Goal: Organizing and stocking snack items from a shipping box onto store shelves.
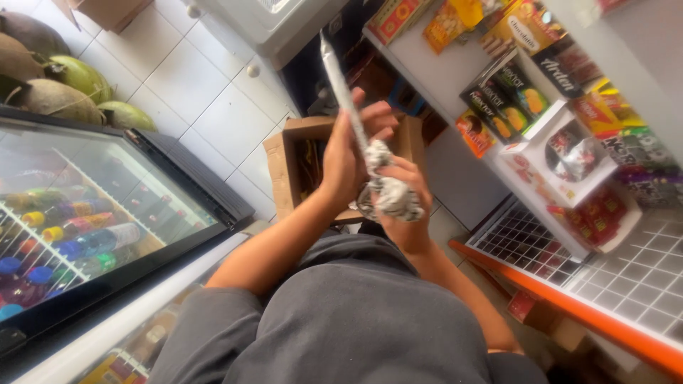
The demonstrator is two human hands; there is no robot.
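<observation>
A: What are the hands doing?

B: Both are up in front of the chest, over the box (292, 167). The left hand (348, 153) is closed around a long thin rod (340, 78), gripping it partway along. The rod runs up and away from the hands, tilted, with its far tip above the box, toward the white cabinet (267, 21).

A: And the right hand?

B: The right hand (405, 195) is curled shut around a crumpled wad (390, 193), white with dark print. It looks like paper or cloth; I can't tell which. The wad sits at the near end of the rod and touches it, just below the left hand. The two hands touch each other too.

A: Where is the box?

B: On the white tiled floor (192, 85), open at the top, brown cardboard, directly under the hands. What is inside it is too dark to make out.

A: What else is around the box?

B: Left of the box stands a glass-topped cooler (178, 178) with bottles (78, 238) lying in rows inside. Beyond the cooler, far from the box, lies a heap of coconuts (67, 85). Right of the box is a white shelf (455, 78) with coloured packets (512, 99) set on it. Nearer than the shelf, an orange rail (569, 306) edges a white tiled top (640, 270).

A: And the person?

B: A grey shirt (356, 320) fills the lower middle, nearer than the box.
</observation>
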